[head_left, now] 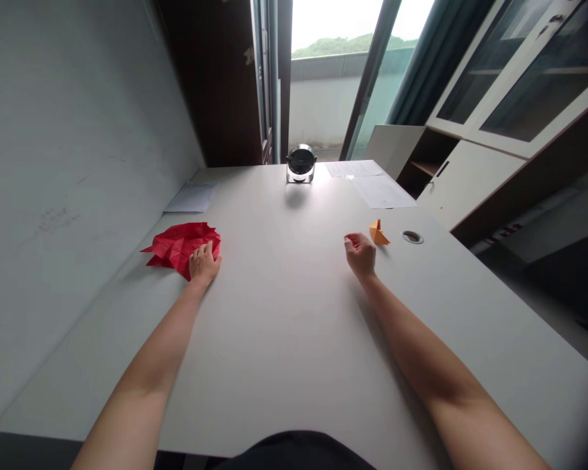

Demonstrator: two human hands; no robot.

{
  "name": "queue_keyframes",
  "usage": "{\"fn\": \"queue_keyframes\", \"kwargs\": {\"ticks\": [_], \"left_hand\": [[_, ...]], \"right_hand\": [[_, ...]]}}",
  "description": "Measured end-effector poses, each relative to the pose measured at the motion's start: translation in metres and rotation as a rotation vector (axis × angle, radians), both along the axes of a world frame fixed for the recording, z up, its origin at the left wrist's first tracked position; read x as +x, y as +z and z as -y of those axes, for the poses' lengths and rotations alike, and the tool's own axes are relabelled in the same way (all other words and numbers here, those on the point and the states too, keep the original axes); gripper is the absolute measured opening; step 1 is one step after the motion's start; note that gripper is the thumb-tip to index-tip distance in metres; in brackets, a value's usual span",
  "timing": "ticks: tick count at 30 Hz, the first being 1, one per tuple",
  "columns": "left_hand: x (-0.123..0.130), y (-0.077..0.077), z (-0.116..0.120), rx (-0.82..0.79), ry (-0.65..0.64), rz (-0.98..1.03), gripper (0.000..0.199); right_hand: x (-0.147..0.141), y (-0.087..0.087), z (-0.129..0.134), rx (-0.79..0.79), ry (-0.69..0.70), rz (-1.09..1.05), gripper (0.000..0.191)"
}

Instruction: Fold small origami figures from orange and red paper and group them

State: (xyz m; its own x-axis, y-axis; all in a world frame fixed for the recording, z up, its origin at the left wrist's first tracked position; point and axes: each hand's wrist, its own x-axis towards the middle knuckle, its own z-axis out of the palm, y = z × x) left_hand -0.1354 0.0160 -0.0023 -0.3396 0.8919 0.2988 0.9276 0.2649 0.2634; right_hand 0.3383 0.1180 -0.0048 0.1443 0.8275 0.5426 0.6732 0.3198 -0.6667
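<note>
Dark clothing (296, 452) nearest cam. Orange folded-paper piece (379, 234) just L of round pale-rimmed desk hole (412, 237); my R hand (361, 253), nearer one, next L, curled, contents unclear. L hand (204, 262), well L of hole, rests on creased red paper (175, 247); can't tell if pinching.

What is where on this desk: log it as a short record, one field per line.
Left grip: on the right end of the red creased paper
Right grip: curled, contents unclear; just left of the orange folded paper
Surface: white desk
Far end: black round device
Far left: white sheet
Far right: white papers
</note>
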Motion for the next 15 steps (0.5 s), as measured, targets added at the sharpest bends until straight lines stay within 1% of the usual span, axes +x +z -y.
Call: {"fn": "queue_keyframes", "kwargs": {"ticks": [3,5,7,9,11,13,15], "left_hand": [[-0.008,0.003,-0.005,-0.026,0.06,-0.017,0.057],[-0.006,0.007,-0.008,-0.025,0.072,-0.026,0.044],[0.001,0.012,-0.011,-0.001,0.042,-0.026,0.031],[0.014,0.016,-0.012,0.051,-0.024,-0.006,0.028],[0.034,0.021,-0.012,0.123,-0.119,0.033,0.028],[0.059,0.023,-0.012,0.173,-0.249,0.085,0.025],[0.088,0.022,-0.01,0.174,-0.401,0.131,0.024]], "right_hand": [[-0.02,0.007,0.012,-0.027,0.126,-0.041,0.024],[-0.033,0.011,0.021,-0.04,0.21,-0.059,0.023],[-0.046,0.015,0.029,-0.046,0.297,-0.062,0.02],[-0.057,0.018,0.037,-0.044,0.384,-0.044,0.017],[-0.065,0.018,0.044,-0.042,0.471,0.003,0.016],[-0.07,0.016,0.048,-0.048,0.522,0.048,0.017],[-0.072,0.013,0.05,-0.063,0.56,0.092,0.016]]}}
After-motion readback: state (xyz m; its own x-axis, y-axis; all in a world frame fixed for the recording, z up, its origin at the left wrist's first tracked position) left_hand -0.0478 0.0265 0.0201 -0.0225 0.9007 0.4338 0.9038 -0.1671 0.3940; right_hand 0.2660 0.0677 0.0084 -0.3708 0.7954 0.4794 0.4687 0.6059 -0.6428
